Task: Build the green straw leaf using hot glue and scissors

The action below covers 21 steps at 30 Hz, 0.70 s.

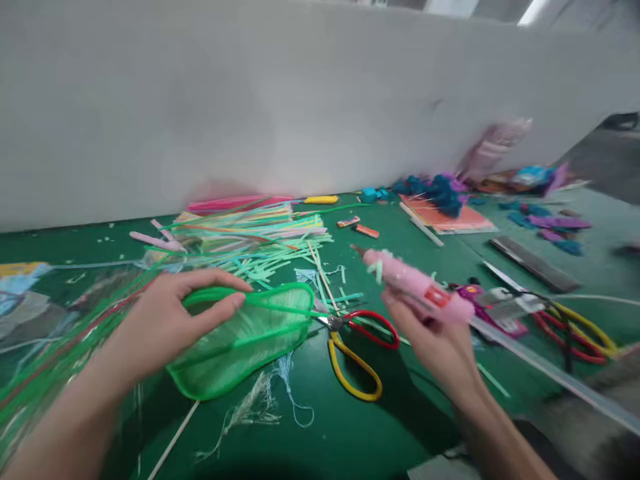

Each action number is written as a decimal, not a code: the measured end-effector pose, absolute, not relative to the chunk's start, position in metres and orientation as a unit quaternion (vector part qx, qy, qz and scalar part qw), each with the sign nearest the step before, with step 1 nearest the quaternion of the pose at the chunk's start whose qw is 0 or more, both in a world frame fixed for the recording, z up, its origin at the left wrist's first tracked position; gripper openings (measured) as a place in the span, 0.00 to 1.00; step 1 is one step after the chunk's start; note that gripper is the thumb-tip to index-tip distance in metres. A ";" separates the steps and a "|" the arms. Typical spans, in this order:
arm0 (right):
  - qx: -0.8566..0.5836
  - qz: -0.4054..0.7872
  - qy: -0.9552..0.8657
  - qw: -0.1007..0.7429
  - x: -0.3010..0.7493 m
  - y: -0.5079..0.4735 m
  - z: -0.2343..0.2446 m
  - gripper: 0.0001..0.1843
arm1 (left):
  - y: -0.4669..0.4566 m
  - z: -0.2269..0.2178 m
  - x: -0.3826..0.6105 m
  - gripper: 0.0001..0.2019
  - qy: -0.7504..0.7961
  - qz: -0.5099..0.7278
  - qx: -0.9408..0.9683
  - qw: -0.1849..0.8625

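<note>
Nearest, a thin wooden stick [175, 437] pokes out by the near edge of the green leaf-shaped piece [245, 343]. A silver tassel [257, 403] and a blue tassel [285, 373] lie just right of the stick.

The leaf-shaped piece is near the middle left. The left hand [185, 310] pinches its far rim between thumb and finger. It looks very light, with a bendy rim and thin, see-through skin that could tear or dent, so the rim seems the best place to hold.

To the right, the scissors [336, 323] lie with handles spread. Past them, the right hand [435, 347] wraps around a pink glue gun [415, 283]. It looks hard, a bit heavier, and best held by its handle; the metal tip may be hot. I cannot tell if the trigger is squeezed.

Farther off lie fuzzy-looking strips [255, 233].
</note>
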State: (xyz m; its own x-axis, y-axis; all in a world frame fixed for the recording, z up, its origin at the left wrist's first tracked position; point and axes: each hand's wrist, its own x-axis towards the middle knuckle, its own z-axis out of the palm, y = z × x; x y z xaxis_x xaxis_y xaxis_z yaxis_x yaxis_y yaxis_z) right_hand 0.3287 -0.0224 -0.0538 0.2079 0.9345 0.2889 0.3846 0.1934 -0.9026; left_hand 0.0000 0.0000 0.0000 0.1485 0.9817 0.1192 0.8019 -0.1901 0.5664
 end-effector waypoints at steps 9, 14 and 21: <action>-0.520 0.389 -0.586 0.485 0.253 -0.055 -0.059 0.14 | -0.003 0.002 0.008 0.15 0.588 0.247 0.749 0.181; -0.516 0.393 -0.587 0.485 0.249 -0.051 -0.062 0.16 | -0.006 0.005 0.013 0.12 0.569 0.257 0.759 0.184; -0.505 0.360 -0.599 0.507 0.254 -0.051 -0.061 0.15 | -0.012 0.002 0.016 0.13 0.572 0.248 0.770 0.133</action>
State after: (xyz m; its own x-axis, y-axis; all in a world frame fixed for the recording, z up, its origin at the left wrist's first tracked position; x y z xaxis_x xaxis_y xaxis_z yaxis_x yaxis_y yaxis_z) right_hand 0.2537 -0.0506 -0.0614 0.0229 0.9696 0.2436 0.2402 0.2312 -0.9428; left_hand 0.0155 -0.0116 0.0020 0.2220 0.9476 0.2297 0.8164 -0.3095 0.4876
